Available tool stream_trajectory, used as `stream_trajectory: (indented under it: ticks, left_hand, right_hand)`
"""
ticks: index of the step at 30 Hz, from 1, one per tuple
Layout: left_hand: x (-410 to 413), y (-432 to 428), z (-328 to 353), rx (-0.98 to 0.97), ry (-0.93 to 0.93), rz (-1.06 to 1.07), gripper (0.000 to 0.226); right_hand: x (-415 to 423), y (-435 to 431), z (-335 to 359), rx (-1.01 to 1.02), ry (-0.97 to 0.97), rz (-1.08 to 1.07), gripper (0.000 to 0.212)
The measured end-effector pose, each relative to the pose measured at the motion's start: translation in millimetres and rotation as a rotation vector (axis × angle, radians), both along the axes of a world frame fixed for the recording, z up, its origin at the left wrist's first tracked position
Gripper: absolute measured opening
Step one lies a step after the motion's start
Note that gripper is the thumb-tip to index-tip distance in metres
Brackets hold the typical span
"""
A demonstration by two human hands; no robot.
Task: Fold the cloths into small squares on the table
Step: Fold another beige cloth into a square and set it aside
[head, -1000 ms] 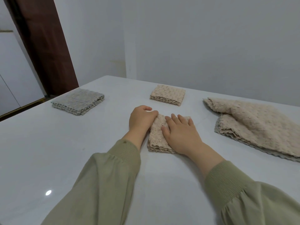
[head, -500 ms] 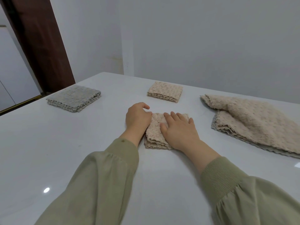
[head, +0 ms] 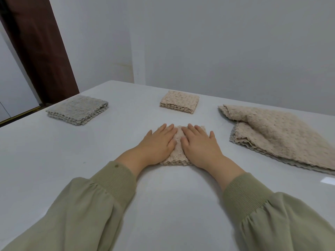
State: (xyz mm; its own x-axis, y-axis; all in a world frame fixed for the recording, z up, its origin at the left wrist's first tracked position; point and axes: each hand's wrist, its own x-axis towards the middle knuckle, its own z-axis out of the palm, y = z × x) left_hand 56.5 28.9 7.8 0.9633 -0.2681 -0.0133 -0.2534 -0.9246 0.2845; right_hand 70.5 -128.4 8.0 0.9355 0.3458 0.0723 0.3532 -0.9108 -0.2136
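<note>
Resting far left on the table (head: 54, 160), a folded grey cloth (head: 78, 112); at centre, left hand (head: 157, 142) and right hand (head: 199, 144) press flat, fingers straight, hiding most of a beige square (head: 178, 153); a stacked square (head: 179, 102) lies beyond; unfolded cloths (head: 281, 136) at right.

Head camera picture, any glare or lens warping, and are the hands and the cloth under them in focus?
Head view: a small glare patch lies on the table near the right edge; the brown door frame leans, wide-angle distortion; left hand, right hand and the beige cloth under them look fairly sharp; shadows soft, light even.
</note>
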Motion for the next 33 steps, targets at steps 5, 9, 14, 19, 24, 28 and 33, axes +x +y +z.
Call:
stream_trajectory:
  ticks: [5, 9, 14, 19, 24, 28, 33]
  left_hand:
    - [-0.6, 11.0, -2.9, 0.083, 0.025, 0.041, 0.057]
    - [-0.3, 11.7, -3.2, 0.103, 0.04, 0.042, 0.058]
    - [1.5, 11.1, -3.2, 0.11, 0.066, 0.045, 0.056]
    - [0.3, 13.1, -1.9, 0.138, 0.077, 0.037, 0.057]
    - [0.3, 16.1, -4.2, 0.136, 0.062, 0.024, 0.057]
    - [-4.4, 18.5, -5.9, 0.0, -0.042, 0.039, 0.058]
    - [-27.4, 12.3, 0.4, -0.209, -0.408, -0.108, 0.052]
  right_hand:
    - [6.2, -6.1, 0.2, -0.006, 0.079, -0.062, 0.055]
    - [2.1, 2.2, 8.8, 0.01, -0.138, -0.076, 0.05]
    - [-0.6, 23.3, 3.2, -0.043, -0.169, 0.024, 0.05]
    - [10.9, -1.1, -0.1, -0.056, 0.073, -0.006, 0.052]
    - [14.4, -21.9, -0.1, -0.043, 0.129, -0.068, 0.051]
    - [9.2, -23.5, -3.9, 0.199, 0.001, -0.144, 0.051]
    - [-15.2, -33.6, -2.0, 0.478, -0.075, -0.156, 0.04]
